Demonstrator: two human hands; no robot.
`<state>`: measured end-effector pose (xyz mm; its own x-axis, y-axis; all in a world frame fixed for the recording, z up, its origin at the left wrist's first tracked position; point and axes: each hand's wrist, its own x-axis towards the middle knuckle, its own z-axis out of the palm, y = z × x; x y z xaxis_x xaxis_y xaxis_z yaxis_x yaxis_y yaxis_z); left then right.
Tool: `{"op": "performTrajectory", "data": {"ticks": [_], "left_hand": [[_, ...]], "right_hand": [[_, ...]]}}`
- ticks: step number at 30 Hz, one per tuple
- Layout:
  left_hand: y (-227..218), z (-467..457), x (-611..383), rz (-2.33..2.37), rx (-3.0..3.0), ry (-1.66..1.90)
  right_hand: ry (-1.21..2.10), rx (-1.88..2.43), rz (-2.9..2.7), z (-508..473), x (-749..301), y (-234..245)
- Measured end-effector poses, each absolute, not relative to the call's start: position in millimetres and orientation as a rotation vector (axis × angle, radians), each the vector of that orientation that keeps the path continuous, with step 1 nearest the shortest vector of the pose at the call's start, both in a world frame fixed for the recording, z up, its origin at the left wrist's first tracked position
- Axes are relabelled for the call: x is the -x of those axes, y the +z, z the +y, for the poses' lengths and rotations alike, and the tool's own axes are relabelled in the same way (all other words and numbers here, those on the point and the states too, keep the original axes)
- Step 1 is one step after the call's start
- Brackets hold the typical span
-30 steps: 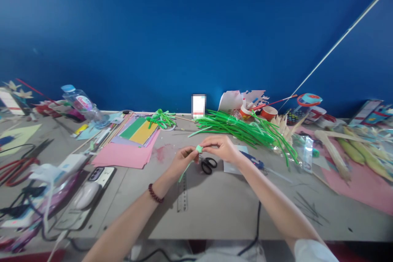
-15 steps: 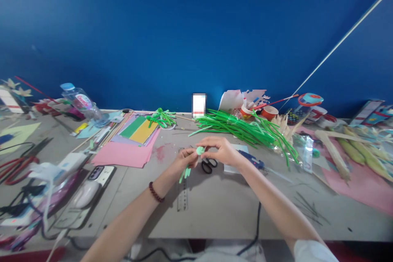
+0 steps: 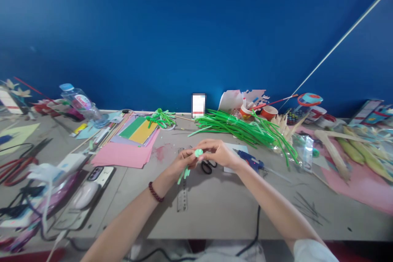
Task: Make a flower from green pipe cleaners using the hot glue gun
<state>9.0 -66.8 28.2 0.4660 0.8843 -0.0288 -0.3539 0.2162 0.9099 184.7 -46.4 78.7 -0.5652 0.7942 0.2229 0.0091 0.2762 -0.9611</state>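
Observation:
My left hand (image 3: 184, 161) is closed on light green pipe cleaners (image 3: 184, 175), whose loose ends hang below its fingers. A small round coil (image 3: 198, 153) of the same light green sits at the fingertips, between both hands. From the right, my right hand (image 3: 216, 152) bends over the coil, thumb and fingers pinching at its edge. Black-handled scissors (image 3: 208, 166) lie just under my right hand, partly covered by it. Below my left hand a clear ruler (image 3: 182, 198) rests on the table.
A large bundle of green pipe cleaners (image 3: 242, 129) lies behind my hands. Pink paper (image 3: 123, 154) and coloured sheets are at left, near a phone (image 3: 100, 174). A blue glue gun (image 3: 250, 160) lies at right, its dark cable (image 3: 258, 221) crossing the front edge.
The coil has turned to show more of its round face and shifted slightly down and left. My right fingers have moved a little left, closer over it.

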Motion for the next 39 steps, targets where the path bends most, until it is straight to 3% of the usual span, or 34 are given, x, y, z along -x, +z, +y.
{"op": "performTrajectory", "data": {"ticks": [15, 20, 23, 26, 30, 39], "left_hand": [[26.0, -64.6, -12.6, 0.652, -0.928, 1.002], [20.5, -60.6, -9.8, 0.608, -0.882, 0.948], [16.8, -58.8, -8.9, 0.587, -0.875, 0.918], [16.2, -59.3, -8.1, 0.560, -0.889, 0.903], [18.3, -61.4, -4.6, 0.537, -0.907, 0.871], [19.8, -62.0, -6.3, 0.503, -0.842, 0.891]], "right_hand": [[1.276, 0.828, -1.795, -49.8, -180.5, 75.9], [0.792, 0.815, -2.084, -22.7, -191.1, 81.2], [0.166, 1.177, -2.271, 17.0, -193.2, 90.5], [-0.230, 1.581, -2.630, 59.6, -185.8, 95.0], [-0.367, 1.754, -2.881, 96.5, -169.1, 90.9], [-0.408, 2.000, -2.623, 116.5, -170.7, 91.8]]}}
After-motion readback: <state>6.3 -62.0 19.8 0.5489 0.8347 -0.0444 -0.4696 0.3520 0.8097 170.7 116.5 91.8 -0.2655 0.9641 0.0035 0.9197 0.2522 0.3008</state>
